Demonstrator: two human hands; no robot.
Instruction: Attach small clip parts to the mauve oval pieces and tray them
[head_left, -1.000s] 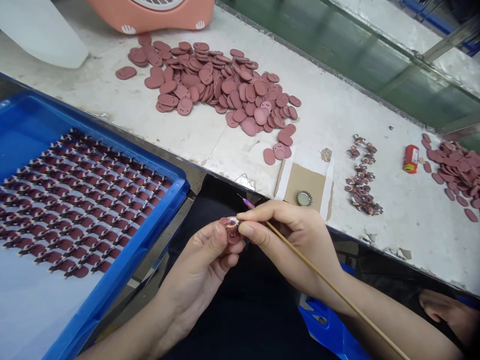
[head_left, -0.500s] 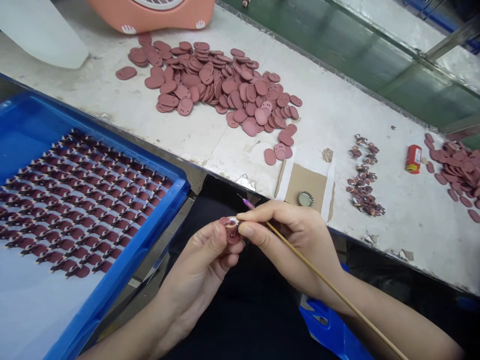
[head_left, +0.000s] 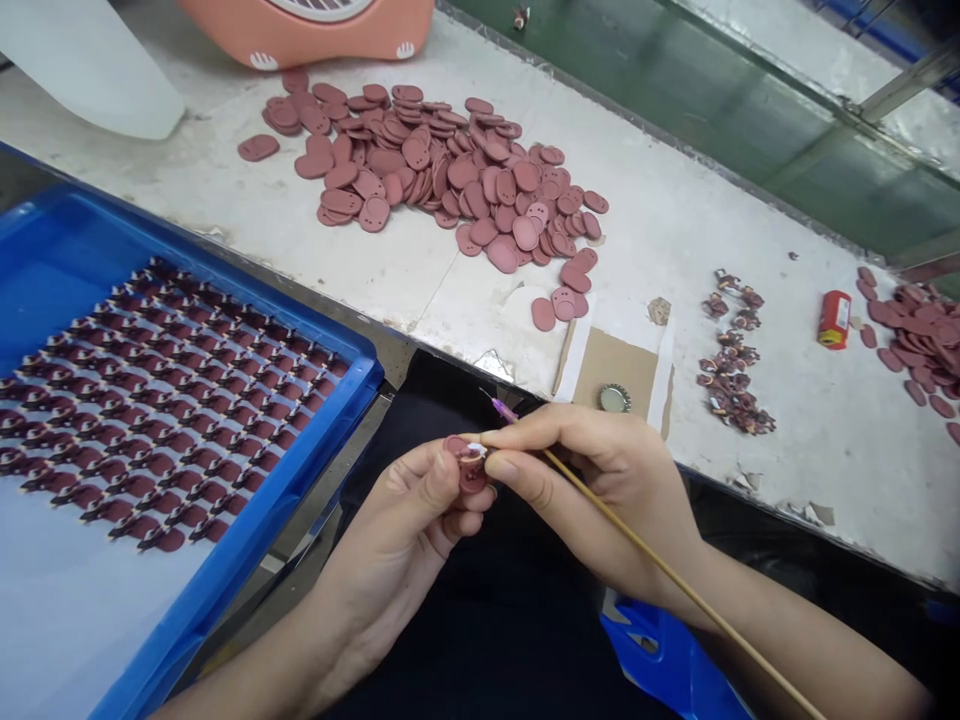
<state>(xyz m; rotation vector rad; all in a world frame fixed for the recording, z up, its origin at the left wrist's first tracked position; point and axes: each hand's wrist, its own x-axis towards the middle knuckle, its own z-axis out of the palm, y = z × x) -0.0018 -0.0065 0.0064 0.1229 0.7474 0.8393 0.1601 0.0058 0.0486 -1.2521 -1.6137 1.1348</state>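
Between its thumb and fingers my left hand (head_left: 420,500) pinches a small reddish-brown oval disc (head_left: 474,484). A tiny dark and white figure piece (head_left: 477,454) is on the face of that disc. The thumb and forefinger of my right hand (head_left: 592,480) close at the figure's right side, touching it. A thin wooden stick (head_left: 645,548) is also held in my right hand and runs back over the wrist. Past the forefinger sticks out a purple needle tip (head_left: 504,408), pointing away from the disc; whether it belongs to the stick is hidden by the hand.
A blue tray (head_left: 360,375) on the left holds rows of discs with figures. On the white table (head_left: 420,270) lie a disc pile (head_left: 450,170), a cardboard piece (head_left: 619,362) with a bottle cap (head_left: 613,398), loose figures (head_left: 731,365), a red container (head_left: 834,320) and more discs (head_left: 922,330).
The view has shifted slightly, and both hands sit a little farther right in it. White on the figure shows more clearly. Both hands keep their hold.
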